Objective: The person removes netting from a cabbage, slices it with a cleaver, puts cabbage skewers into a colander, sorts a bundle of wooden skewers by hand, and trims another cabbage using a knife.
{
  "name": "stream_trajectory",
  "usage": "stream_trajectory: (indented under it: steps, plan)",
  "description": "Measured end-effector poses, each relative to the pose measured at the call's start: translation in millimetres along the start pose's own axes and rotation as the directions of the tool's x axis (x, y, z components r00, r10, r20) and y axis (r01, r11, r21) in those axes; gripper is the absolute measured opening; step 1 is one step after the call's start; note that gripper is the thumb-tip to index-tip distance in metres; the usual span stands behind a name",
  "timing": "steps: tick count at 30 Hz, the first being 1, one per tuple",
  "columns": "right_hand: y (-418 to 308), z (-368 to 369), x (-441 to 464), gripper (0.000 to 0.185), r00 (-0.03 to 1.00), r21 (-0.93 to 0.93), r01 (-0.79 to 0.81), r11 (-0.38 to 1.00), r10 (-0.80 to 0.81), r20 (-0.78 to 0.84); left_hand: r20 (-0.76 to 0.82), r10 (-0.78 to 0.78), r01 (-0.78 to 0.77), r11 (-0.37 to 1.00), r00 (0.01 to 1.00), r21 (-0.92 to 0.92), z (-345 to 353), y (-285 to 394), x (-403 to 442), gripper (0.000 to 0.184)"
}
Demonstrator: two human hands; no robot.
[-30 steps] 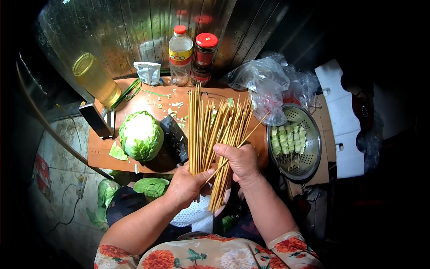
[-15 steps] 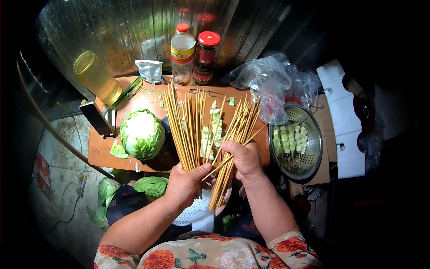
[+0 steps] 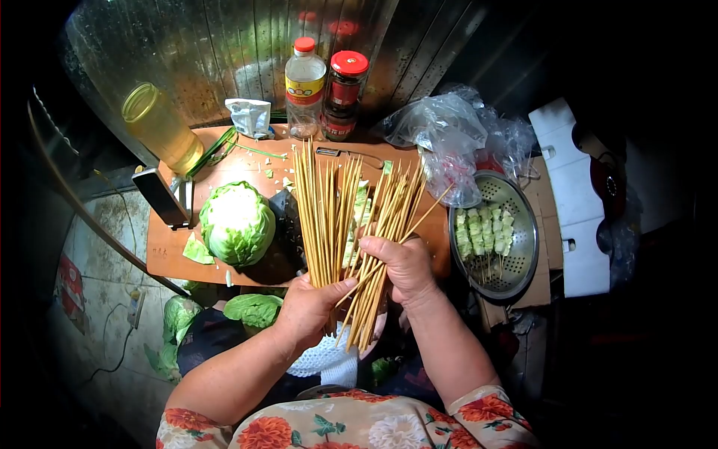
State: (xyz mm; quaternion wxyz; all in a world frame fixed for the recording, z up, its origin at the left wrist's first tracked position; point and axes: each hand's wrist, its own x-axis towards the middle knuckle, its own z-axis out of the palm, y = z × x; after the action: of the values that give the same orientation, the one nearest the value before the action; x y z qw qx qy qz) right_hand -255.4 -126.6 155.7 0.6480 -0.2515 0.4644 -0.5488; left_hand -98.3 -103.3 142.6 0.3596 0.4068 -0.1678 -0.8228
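My left hand is closed around a bundle of thin wooden skewers, points up. A second bundle of skewers leans to the right in my right hand, its thumb pressed over the sticks. One skewer slants off to the right from the second bundle. Both bundles are held above the near edge of the wooden board, close together at their lower ends. Behind them, strips of pale green cabbage lie partly hidden on the board. A cabbage head sits left of my left hand.
At right, a metal colander holds several skewered cabbage pieces. Plastic bags, a bottle and red-lidded jars stand at the back. A phone and a jar of yellow liquid are at left.
The two bundles have come closer together. My right hand has shifted slightly left, and the left bundle has tilted more upright and moved right.
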Motion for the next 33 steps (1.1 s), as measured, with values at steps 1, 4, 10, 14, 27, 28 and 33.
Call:
stream_trajectory:
  steps: [1,4,10,14,27,28,33]
  plan:
    - [-0.1,-1.1,0.2,0.022,1.0,0.0,0.0,1.0,0.0,0.0,0.0,0.0,0.0,1.0,1.0,0.0,-1.3,0.2,0.0,0.017]
    - [0.1,-4.1,1.4,0.023,0.998,-0.003,-0.053,0.999,0.053,0.032,0.022,-0.039,0.038,0.999,0.999,0.03,-4.1,0.9,0.0,0.017]
    - [-2.2,-4.2,0.9,0.02,0.993,0.012,-0.113,0.993,0.113,0.04,0.065,-0.047,0.048,0.999,0.997,-0.01,-6.4,-2.6,0.3,0.022]
    - [-7.1,-2.6,1.0,0.015,0.993,0.024,-0.115,0.993,0.114,0.039,0.048,-0.006,0.008,0.999,0.999,-0.045,-1.3,-3.9,-1.5,0.021]
    - [-20.8,-16.5,3.4,0.015,0.998,0.009,0.043,0.999,-0.043,0.054,-0.075,-0.032,0.035,0.999,0.997,0.027,-5.3,12.2,5.1,0.016]
    - [-15.4,-13.0,4.0,0.015,0.999,-0.026,0.034,0.999,-0.034,0.014,-0.065,-0.046,0.048,0.998,0.997,0.041,-5.4,10.8,5.3,0.017]
    - [-1.8,3.6,-2.4,0.013,0.995,-0.048,-0.073,0.996,0.069,-0.078,-0.046,-0.046,0.054,0.98,0.998,0.19,6.1,7.8,-0.8,0.016]
